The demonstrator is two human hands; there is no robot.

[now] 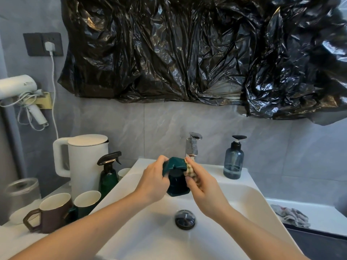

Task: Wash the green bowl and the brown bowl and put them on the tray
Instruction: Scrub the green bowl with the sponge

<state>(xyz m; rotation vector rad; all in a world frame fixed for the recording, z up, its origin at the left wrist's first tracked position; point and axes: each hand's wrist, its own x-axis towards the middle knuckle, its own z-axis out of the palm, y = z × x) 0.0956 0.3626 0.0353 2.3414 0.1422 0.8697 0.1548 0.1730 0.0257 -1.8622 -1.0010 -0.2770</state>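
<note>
Green bowl [176,177] held over sink [244,192], just near of faucet [193,145], tipped so outside faces cloth. Left hand [154,181] grips rim to steady; right hand [202,186] pinches checked cloth [190,170] against bowl side to scrub. Brown mug [50,212] waits near left on table [11,239]. Tray not seen.

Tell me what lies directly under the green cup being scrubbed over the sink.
Under the green cup, gripped by the left hand, lies bare white sink basin, with the drain stopper nearer the camera. The right hand holds a checked cloth against it. The cup's inside is hidden.
</note>
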